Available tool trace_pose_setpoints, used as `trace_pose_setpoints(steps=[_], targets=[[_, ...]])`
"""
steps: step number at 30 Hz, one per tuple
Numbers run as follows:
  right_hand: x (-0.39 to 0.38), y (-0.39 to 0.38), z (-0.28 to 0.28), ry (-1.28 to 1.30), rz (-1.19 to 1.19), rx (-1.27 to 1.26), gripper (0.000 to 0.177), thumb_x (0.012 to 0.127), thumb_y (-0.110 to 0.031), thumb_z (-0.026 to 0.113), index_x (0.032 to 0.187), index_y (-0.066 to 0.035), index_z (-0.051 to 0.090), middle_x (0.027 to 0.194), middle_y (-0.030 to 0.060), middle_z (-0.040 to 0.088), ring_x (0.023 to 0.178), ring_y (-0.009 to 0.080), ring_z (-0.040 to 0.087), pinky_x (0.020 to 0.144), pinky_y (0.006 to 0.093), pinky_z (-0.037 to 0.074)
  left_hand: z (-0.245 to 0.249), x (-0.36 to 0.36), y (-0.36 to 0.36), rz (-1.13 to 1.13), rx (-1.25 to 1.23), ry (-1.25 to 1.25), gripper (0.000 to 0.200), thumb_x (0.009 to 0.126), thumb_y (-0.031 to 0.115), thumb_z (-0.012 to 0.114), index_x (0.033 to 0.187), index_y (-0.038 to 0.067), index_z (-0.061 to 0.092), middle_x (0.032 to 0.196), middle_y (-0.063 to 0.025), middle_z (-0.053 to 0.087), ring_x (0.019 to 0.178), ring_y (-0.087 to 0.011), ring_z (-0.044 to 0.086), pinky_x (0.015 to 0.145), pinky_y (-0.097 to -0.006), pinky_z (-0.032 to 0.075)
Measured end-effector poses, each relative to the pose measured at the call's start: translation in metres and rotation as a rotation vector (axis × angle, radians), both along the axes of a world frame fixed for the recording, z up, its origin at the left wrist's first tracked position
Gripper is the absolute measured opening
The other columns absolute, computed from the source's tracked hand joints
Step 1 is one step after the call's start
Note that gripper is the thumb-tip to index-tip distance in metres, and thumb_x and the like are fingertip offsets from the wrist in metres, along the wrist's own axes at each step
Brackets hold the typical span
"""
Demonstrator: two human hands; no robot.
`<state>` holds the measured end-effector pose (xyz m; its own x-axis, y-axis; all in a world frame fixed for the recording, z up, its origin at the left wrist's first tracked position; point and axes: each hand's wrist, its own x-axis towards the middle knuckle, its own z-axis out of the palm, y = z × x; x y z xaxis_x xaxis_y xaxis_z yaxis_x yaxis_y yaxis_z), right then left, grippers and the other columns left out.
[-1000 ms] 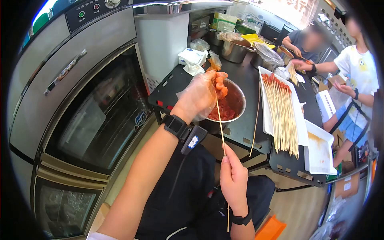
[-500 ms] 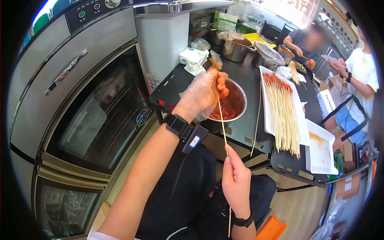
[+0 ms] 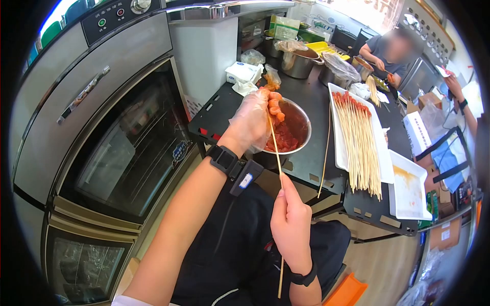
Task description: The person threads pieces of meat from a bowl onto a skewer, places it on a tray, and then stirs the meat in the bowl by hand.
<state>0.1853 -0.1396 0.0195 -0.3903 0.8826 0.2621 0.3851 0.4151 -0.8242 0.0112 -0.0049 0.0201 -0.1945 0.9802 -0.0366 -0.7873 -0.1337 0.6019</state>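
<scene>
My left hand (image 3: 251,120), in a clear plastic glove, is closed around the upper end of a bamboo skewer (image 3: 274,140), where raw meat pieces (image 3: 276,108) bunch at the fingers. Lower down, my right hand (image 3: 292,222) is bare and pinches the same stick, whose tail hangs below the wrist. The skewer slants over the near-left rim of a metal bowl (image 3: 309,126). Red marinated meat (image 3: 284,138) lies in that bowl. To its right, a white tray (image 3: 340,150) carries many finished meat skewers (image 3: 361,148), meat ends pointing away from me.
A lone stick (image 3: 325,153) lies on the black table (image 3: 306,171) between bowl and tray. Behind stand a tissue pack (image 3: 244,72) and metal pots (image 3: 298,66). A second white tray (image 3: 408,196) is at right. Another person (image 3: 380,51) sits opposite; an oven (image 3: 127,143) stands left.
Both hands and the skewer have shifted slightly left in view, the right hand also upward. At far right, the standing person has moved mostly out of view, one arm raised.
</scene>
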Motion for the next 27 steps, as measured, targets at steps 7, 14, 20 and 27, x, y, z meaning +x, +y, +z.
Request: trace_pose_setpoints(steps=[7, 14, 20, 27], targets=[[-0.014, -0.001, -0.028, -0.208, -0.048, 0.431, 0.051, 0.073, 0.001, 0.053, 0.122, 0.007, 0.042, 0.054, 0.0096, 0.049, 0.042, 0.0257, 0.051, 0.041, 0.0349, 0.042, -0.001, -0.004, 0.003, 0.002, -0.024, -0.064, 0.021, 0.093, 0.017, 0.035, 0.078, 0.004, 0.044, 0.061, -0.0003, 0.041, 0.050, -0.0112, 0.039, 0.052, -0.0262, 0.042], [-0.020, 0.001, -0.025, -0.335, -0.078, 0.512, 0.050, 0.072, 0.002, 0.053, 0.121, 0.007, 0.044, 0.053, 0.0084, 0.047, 0.041, 0.0233, 0.050, 0.040, 0.0331, 0.041, -0.001, -0.005, 0.004, 0.016, -0.036, -0.026, 0.024, 0.094, 0.019, 0.032, 0.081, 0.004, 0.045, 0.061, -0.0001, 0.041, 0.048, -0.0108, 0.037, 0.050, -0.0272, 0.041], [-0.025, 0.006, -0.028, -0.324, -0.087, 0.575, 0.050, 0.068, 0.001, 0.055, 0.117, 0.008, 0.048, 0.053, 0.0073, 0.047, 0.039, 0.0201, 0.049, 0.039, 0.0298, 0.040, 0.001, -0.002, 0.000, 0.078, -0.073, 0.051, 0.023, 0.095, 0.021, 0.033, 0.080, 0.006, 0.042, 0.068, -0.0022, 0.044, 0.050, -0.0111, 0.039, 0.050, -0.0284, 0.044], [-0.029, 0.007, -0.028, -0.338, -0.098, 0.575, 0.049, 0.068, 0.001, 0.055, 0.116, 0.009, 0.048, 0.053, 0.0073, 0.048, 0.039, 0.0206, 0.049, 0.039, 0.0302, 0.041, 0.004, 0.001, 0.001, 0.106, -0.073, 0.069, 0.022, 0.094, 0.022, 0.030, 0.086, 0.006, 0.042, 0.065, -0.0012, 0.045, 0.048, -0.0114, 0.038, 0.048, -0.0297, 0.040]])
